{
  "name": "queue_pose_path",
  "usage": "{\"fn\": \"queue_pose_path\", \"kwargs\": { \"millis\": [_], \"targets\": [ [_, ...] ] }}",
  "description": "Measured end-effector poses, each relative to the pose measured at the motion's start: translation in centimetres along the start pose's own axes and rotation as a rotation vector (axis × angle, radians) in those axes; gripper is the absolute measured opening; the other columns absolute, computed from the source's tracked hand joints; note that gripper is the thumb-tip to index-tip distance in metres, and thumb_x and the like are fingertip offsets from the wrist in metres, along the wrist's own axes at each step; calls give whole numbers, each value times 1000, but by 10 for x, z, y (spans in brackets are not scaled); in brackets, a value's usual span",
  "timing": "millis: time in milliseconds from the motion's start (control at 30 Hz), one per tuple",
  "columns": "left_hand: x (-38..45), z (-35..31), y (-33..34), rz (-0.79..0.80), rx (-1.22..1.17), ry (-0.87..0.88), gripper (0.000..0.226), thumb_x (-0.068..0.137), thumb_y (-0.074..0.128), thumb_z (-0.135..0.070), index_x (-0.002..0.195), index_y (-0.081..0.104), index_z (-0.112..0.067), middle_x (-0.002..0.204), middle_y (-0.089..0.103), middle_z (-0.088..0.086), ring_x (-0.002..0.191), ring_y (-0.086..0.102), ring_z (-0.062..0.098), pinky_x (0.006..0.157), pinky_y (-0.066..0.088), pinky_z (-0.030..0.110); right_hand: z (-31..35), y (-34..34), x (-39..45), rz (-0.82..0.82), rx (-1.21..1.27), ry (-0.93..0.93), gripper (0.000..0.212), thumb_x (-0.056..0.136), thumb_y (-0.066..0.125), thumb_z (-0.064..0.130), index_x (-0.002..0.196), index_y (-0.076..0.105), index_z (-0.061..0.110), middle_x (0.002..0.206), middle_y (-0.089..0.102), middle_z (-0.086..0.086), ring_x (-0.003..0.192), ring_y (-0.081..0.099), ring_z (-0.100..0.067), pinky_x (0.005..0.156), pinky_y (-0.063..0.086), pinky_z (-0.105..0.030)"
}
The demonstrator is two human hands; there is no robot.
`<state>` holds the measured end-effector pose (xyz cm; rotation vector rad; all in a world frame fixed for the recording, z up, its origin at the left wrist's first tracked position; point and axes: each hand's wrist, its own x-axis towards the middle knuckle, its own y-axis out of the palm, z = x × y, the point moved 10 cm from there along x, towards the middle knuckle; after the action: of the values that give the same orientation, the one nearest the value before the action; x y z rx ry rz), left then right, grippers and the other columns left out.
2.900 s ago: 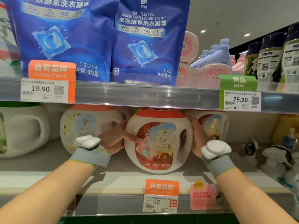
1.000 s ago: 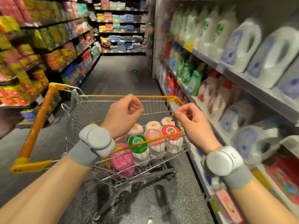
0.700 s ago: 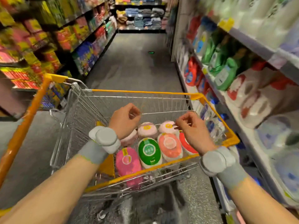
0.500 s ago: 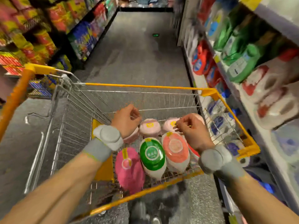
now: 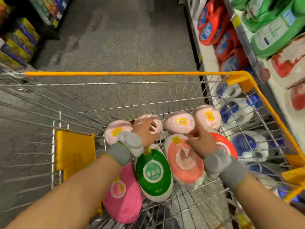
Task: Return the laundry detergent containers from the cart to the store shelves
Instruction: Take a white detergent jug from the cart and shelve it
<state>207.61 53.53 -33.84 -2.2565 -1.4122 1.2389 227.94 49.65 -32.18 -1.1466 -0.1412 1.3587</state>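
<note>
Having turned away from the shelf a moment ago, the person is now leaning over the cart (image 5: 257,90), both hands dropping among the detergent tubs (image 5: 184,161) clustered at five o'clock. The left hand (image 5: 146,133) and right hand (image 5: 203,142) are hanging loosely curled, gripping nothing yet; the next pick is starting

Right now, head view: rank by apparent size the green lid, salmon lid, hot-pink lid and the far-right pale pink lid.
1. Hot-pink lid and green lid: alike, not ranked; both nearest the camera, the pink one partly under the arm.
2. Salmon lid: close to those two, partly hidden by the right hand.
3. Far-right pale pink lid: smallest, also farthest.
</note>
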Motion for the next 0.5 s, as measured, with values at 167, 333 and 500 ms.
{"fn": "queue_pose_path", "kwargs": {
  "millis": [167, 333, 500],
  "targets": [
    [35, -4, 66, 208, 54, -14, 59, 82, 66, -29, 137, 48, -15, 136, 56, 11, 124, 53, 28, 102, 43, 34, -74, 14, 16, 112, -349, 265, 80, 74, 79, 20, 139, 36, 2, 145, 38, -21, 133, 40, -36, 106, 39, -41],
    [46, -11, 118, 410, 228, 58, 69, 92, 58, -32, 150, 29, -9, 155, 33, 10, 140, 35, 23, 104, 19, 16, -93, 26, 19, 175, -562, 302, 51, 98, 49, 25, 142, 36, 4, 146, 36, -21, 137, 34, -36, 110, 30, -42],
    [70, 15, 143, 436, 345, 87, 97, 63, 58, -43, 151, 28, -18, 152, 38, 10, 139, 39, 27, 111, 28, 26, -101, 46, 2, 437, -689, 151, 38, 94, 54, 29, 122, 59, 4, 126, 60, -14, 119, 56, -31, 81, 44, -32]
  ]
}}
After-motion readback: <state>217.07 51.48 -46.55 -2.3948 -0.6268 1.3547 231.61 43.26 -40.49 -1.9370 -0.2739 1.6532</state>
